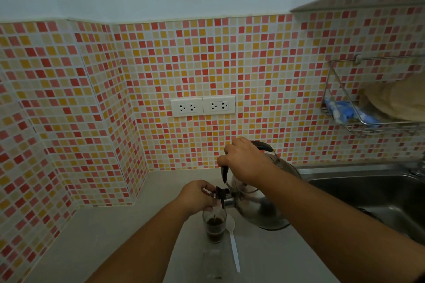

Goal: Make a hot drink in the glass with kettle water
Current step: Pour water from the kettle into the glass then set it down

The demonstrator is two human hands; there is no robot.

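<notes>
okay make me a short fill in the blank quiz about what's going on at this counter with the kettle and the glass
1. The right hand tilts the steel kettle by its ____.
2. The left hand is at the kettle's ____.
3. The liquid in the glass looks dark ____.
4. A white plastic ____ lies on the counter beside the glass.

Missing words: handle; spout; brown; spoon

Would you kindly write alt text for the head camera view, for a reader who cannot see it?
A person's right hand tilts a shiny steel kettle over a small clear glass of dark liquid, while the left hand holds the spout cap. A white plastic spoon lies beside the glass on the pale counter.
</notes>
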